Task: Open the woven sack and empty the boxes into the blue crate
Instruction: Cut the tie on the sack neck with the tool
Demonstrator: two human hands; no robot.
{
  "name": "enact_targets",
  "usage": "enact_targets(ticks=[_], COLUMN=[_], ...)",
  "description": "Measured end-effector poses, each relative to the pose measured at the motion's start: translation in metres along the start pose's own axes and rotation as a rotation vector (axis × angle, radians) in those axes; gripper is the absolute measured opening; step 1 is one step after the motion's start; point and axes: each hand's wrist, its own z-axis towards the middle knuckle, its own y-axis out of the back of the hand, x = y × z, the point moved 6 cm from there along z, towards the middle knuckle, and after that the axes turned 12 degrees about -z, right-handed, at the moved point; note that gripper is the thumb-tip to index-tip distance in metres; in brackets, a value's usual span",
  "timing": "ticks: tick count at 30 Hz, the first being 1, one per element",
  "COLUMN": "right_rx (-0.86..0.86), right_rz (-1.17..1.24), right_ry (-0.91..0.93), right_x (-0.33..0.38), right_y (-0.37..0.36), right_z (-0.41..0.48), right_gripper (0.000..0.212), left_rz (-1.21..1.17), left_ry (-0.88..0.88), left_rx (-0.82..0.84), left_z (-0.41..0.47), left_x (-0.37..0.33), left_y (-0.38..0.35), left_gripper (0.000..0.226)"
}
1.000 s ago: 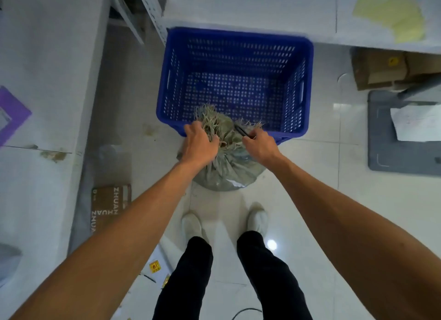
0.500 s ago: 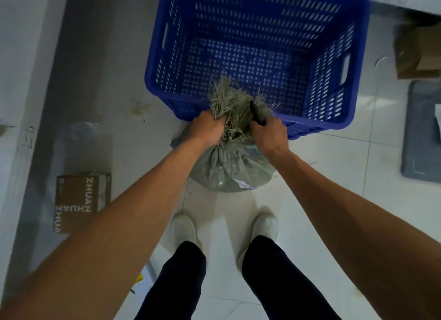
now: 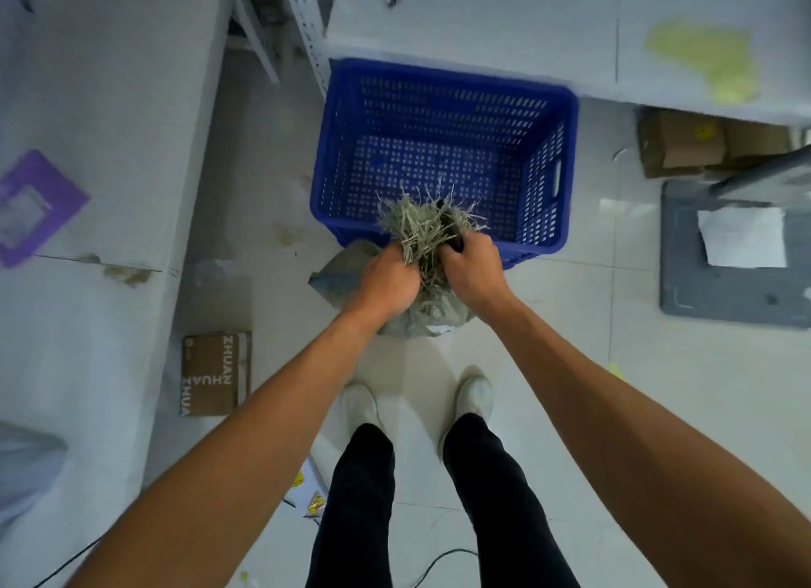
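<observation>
A grey-green woven sack [image 3: 340,276] stands on the floor against the near wall of the blue crate [image 3: 566,157]. Its frayed, bunched top [image 3: 421,227] sticks up between my hands. My left hand [image 3: 386,276] grips the left side of the bunched neck. My right hand [image 3: 471,271] is closed on the right side of the neck and on a dark, thin tool [image 3: 452,232] that pokes up into the fringe. The crate is empty inside. No boxes show; the sack's contents are hidden.
White tables flank the floor at left [image 3: 87,104] and behind the crate [image 3: 482,17]. A brown carton [image 3: 215,374] lies on the floor at left, more cartons [image 3: 684,146] at right, and a grey mat with paper [image 3: 737,254]. My shoes [image 3: 360,405] stand just behind the sack.
The view has pulled back and tilted up compared with half a second ago. Both hands stay on the sack's neck, closer together, with the frayed top spread higher over the crate's edge.
</observation>
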Motion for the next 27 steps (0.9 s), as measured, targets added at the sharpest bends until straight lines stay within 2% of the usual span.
enact_targets(ticks=[5,9,12,14,17,22,25,27], right_rx=[0.0,-0.006,0.017,-0.02,-0.085,-0.063,-0.206,-0.373], right_rz=[0.131,0.235,0.208,0.157,0.089,0.149,0.103,0.089], right_ry=[0.012,0.066,0.158,0.268,0.427,0.463,0.566,0.609], right_x=[0.057,0.106,0.138,0.157,0.178,0.2,0.218,0.221], right_y=[0.072,0.125,0.155,0.173,0.196,0.24,0.276,0.298], right_z=[-0.058,-0.106,-0.142,-0.165,-0.192,-0.21,-0.232,-0.244], right_gripper=[0.022,0.024,0.019,0.021,0.021,0.028,0.03,0.027], left_rz=[-0.175,-0.403,-0.571,-0.715,-0.582,-0.204,-0.041,-0.117], left_ry=[-0.01,-0.02,-0.018,-0.045,-0.169,-0.415,-0.434,-0.394], left_rx=[0.049,-0.003,0.021,0.117,0.193,0.193,-0.048,-0.144], left_z=[-0.074,-0.132,-0.17,-0.195,-0.222,-0.243,-0.241,-0.242], left_x=[-0.097,-0.157,-0.193,-0.215,-0.236,-0.275,-0.288,-0.295], left_y=[0.044,0.083,0.106,0.113,0.123,0.143,0.15,0.156], left_gripper=[0.038,0.044,0.067,0.068,0.069,0.065,0.066,0.053])
